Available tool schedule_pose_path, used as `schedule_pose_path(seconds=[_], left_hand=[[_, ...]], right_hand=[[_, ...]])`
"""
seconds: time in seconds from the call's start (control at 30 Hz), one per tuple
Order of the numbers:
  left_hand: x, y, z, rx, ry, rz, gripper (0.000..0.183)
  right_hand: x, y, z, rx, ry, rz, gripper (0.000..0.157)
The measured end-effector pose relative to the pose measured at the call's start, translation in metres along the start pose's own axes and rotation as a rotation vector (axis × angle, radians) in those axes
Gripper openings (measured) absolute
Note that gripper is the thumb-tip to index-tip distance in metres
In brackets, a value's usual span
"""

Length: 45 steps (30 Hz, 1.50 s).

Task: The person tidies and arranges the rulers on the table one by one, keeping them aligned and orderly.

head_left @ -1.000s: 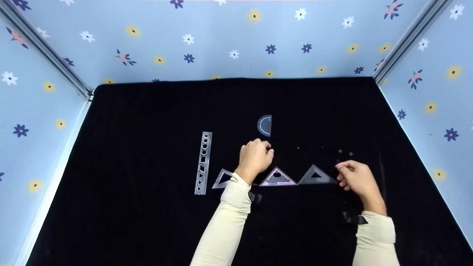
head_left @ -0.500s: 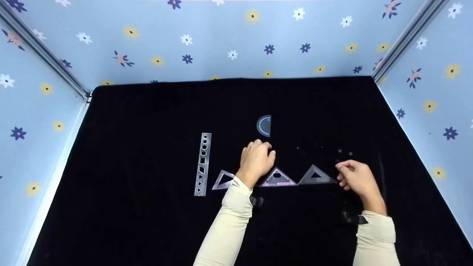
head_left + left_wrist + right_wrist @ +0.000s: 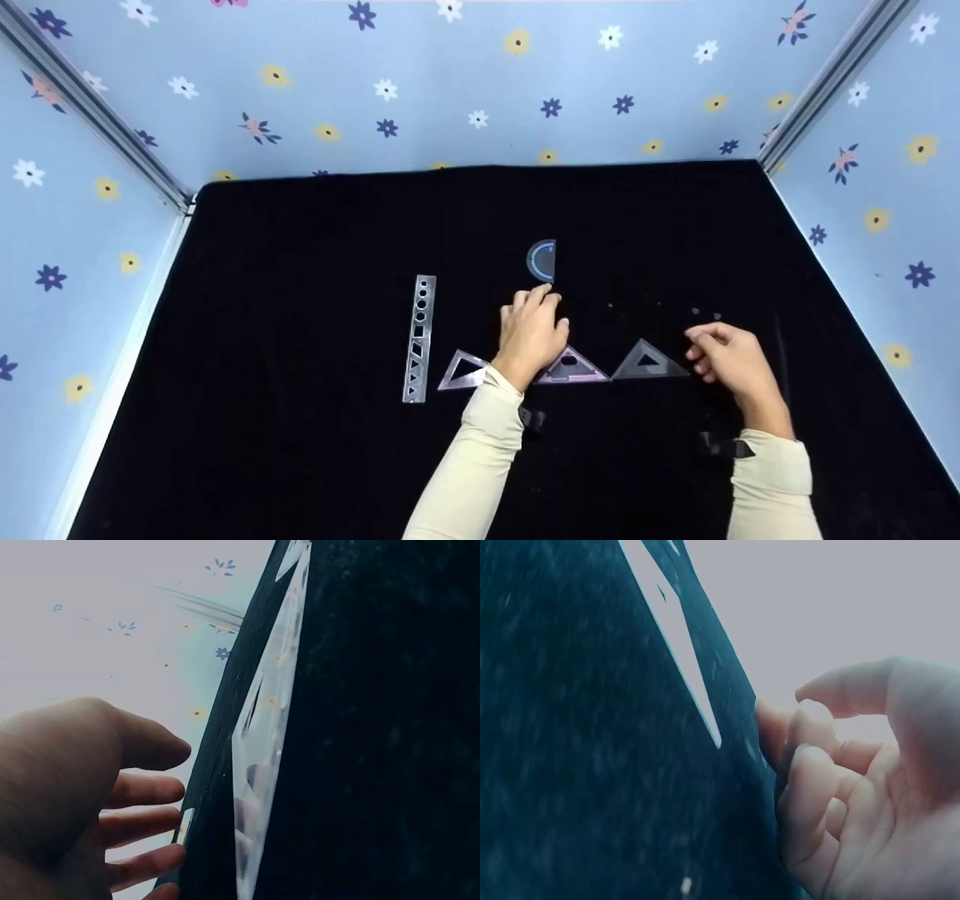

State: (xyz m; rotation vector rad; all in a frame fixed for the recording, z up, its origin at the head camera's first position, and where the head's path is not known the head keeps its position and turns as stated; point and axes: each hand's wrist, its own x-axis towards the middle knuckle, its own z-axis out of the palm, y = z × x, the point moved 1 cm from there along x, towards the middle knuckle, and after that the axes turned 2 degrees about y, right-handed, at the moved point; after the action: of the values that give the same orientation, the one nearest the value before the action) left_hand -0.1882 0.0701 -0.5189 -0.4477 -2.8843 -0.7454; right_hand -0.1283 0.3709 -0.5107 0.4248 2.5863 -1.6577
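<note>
In the head view my left hand (image 3: 531, 330) reaches over the black cloth, its fingertips at the lower end of a small clear protractor (image 3: 541, 260) with a blue arc. Whether they touch it is hard to tell. The left wrist view has these fingers (image 3: 146, 825) spread, holding nothing visible. Under that hand and sleeve, a clear set square (image 3: 457, 371) and a pinkish set square (image 3: 571, 373) are partly covered. My right hand (image 3: 735, 364) hovers beside a greyish set square (image 3: 646, 362), fingers loosely bent, with nothing visible in them.
A clear stencil ruler (image 3: 419, 337) with cut-out shapes lies left of the set squares. Small specks (image 3: 706, 313) dot the black cloth (image 3: 300, 300) beyond the right hand. Blue flowered walls (image 3: 450, 75) enclose the back and sides.
The left hand has stretched forward toward the protractor, its fingers straightening. The right hand stays beside the greyish set square. The head view has shifted slightly.
</note>
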Motion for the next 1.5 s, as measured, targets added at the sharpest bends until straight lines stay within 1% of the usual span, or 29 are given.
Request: schedule_pose_path(seconds=[0.2, 0.37, 0.43, 0.6, 0.77, 0.93, 1.03, 1.23, 1.5], left_hand=[[0.003, -0.001, -0.001, -0.003, 0.001, -0.006, 0.045], [0.002, -0.001, 0.002, -0.008, -0.002, -0.003, 0.046], [0.001, 0.000, 0.004, -0.012, -0.013, 0.002, 0.047], [-0.001, 0.002, 0.010, -0.023, -0.057, 0.010, 0.048], [-0.002, -0.001, 0.009, -0.001, -0.061, 0.004, 0.047], [0.001, -0.003, 0.007, 0.006, -0.118, -0.012, 0.055], [0.003, -0.003, 0.007, 0.013, -0.138, -0.025, 0.059], [0.004, -0.004, 0.008, 0.017, -0.133, -0.038, 0.060], [0.006, -0.003, 0.009, 0.009, -0.124, -0.052, 0.059]], right_hand=[[0.010, -0.017, 0.017, 0.010, -0.023, -0.031, 0.032], [0.021, -0.034, 0.033, -0.005, -0.070, -0.077, 0.028], [0.025, -0.039, 0.038, 0.005, -0.093, -0.090, 0.028], [0.029, -0.045, 0.050, 0.068, -0.137, -0.062, 0.028], [0.035, -0.050, 0.063, 0.080, -0.173, -0.040, 0.028], [0.044, -0.059, 0.074, 0.080, -0.186, -0.051, 0.028], [0.052, -0.066, 0.081, 0.068, -0.195, -0.070, 0.028], [0.065, -0.077, 0.095, 0.034, -0.192, -0.105, 0.024], [0.076, -0.085, 0.110, 0.068, -0.186, -0.070, 0.025]])
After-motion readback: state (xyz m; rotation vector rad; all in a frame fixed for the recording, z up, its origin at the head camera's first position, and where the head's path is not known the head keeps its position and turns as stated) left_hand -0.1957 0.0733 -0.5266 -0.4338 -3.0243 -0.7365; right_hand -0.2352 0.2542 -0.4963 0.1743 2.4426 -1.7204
